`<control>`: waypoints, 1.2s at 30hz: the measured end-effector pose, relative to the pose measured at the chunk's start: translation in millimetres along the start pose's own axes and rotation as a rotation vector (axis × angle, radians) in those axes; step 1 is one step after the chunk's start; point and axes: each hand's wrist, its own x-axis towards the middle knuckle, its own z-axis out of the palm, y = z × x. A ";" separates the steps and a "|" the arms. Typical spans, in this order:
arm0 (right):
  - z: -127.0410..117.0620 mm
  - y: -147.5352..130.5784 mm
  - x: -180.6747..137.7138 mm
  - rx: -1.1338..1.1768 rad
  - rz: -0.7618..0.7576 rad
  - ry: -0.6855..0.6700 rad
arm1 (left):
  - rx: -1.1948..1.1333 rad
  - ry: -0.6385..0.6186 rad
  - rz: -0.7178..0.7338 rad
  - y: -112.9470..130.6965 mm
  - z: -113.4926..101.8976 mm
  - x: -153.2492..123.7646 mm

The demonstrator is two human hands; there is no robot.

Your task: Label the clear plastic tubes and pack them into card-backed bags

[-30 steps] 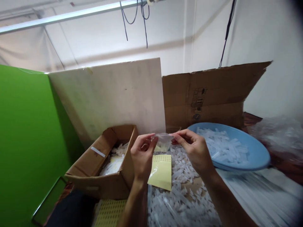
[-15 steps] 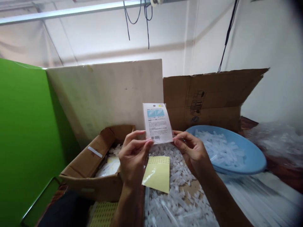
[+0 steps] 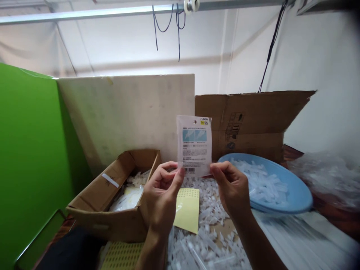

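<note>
One open brown cardboard box (image 3: 118,225), left. Left hand (image 3: 163,191) pinches lower-left corner of one flat white printed packet (image 3: 194,150), upright at centre, one yellow paper sheet (image 3: 189,217) below; right hand (image 3: 233,185) pinches lower-right. Step seems to be viewing it; next move likely calls for light two-handed grip. Right: one round blue plastic basin (image 3: 305,191), translucent strips (image 3: 261,180) uncountable.

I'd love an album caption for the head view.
Left hand and right hand hold up a printed packet near a blue basin of translucent strips.
</note>
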 end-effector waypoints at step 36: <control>15.9 -21.7 0.1 0.063 0.336 -0.292 | -0.049 -0.213 -0.340 -3.4 -10.4 16.2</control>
